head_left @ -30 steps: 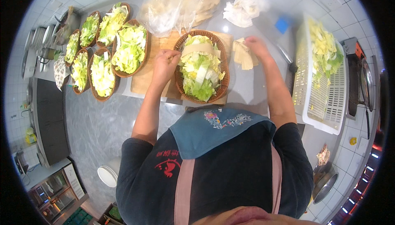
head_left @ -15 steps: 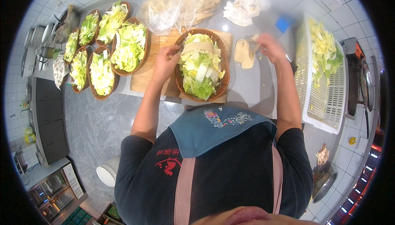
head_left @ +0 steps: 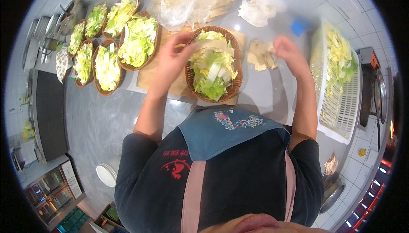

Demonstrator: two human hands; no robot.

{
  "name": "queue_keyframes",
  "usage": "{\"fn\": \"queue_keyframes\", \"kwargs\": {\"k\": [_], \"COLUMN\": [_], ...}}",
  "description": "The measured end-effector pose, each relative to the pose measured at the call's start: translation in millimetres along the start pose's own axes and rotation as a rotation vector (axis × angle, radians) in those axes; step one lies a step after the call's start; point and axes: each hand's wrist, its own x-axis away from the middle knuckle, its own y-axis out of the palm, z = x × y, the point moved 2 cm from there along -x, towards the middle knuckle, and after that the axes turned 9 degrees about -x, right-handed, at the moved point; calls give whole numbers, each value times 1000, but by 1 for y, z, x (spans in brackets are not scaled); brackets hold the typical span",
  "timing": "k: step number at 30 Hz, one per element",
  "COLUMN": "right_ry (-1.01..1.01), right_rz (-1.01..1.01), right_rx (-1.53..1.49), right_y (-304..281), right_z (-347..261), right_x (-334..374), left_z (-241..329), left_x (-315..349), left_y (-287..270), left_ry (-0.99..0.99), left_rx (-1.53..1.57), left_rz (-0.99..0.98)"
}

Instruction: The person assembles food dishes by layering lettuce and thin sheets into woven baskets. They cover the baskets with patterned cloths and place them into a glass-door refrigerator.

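Note:
An oval brown wicker basket point(head_left: 238, 69) of chopped pale-green leaf vegetable point(head_left: 215, 73), like Chinese cabbage, lies in front of me. Across its far part runs a flat beige strip point(head_left: 219, 44), like tofu skin. At the basket's left rim is my left hand point(head_left: 174, 56), thumb and forefinger apart, the thumb near the strip's end; motion blurs it somewhat. Right of the basket lies a small pile of folded beige strips point(head_left: 257, 56). My right hand point(head_left: 289, 54) has its fingers closed at the pile's right end, on what looks like one strip.
Under the basket is a wooden board point(head_left: 149, 73). Several filled wicker baskets point(head_left: 158, 41) stand at left. Behind lie a clear plastic bag point(head_left: 170, 5) with beige sheets and a crumpled white cloth or bag point(head_left: 257, 11). A white perforated crate point(head_left: 341, 109) holds more leaves at right.
My left hand has shifted up and inward along the basket rim, toward the strip's end. The right hand has moved slightly right and down, and the strip pile looks more spread.

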Motion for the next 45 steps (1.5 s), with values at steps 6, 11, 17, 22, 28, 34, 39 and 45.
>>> {"fn": "queue_keyframes", "kwargs": {"k": [6,11,17,22,28,34,39,45], "right_ry": [62,21,144,134,118,-16,-353,-348], "right_rz": [-518,-577,-414,-182,-95,61,159,207], "right_rx": [-131,-78,-41,-54,61,189,609,642], "right_y": [86,94,81,71,77,82,94,96], "right_z": [-31,-15,-3,19,43,52,63,64], "right_x": [22,17,-1,-21,-28,-23,-25,-23], "left_z": [14,9,-12,-23,-39,-56,-58,-63], "left_x": [31,44,31,12,7,10,13,12], "left_y": [61,44,1,-15,-17,-25,-15,-4], "left_ry": [-78,-490,-347,-271,-298,-312,-148,6], "left_rx": [285,391,118,-81,-234,-126,-331,-559], "left_rz": [-561,-732,-390,-217,-259,-131,-19,145]}}
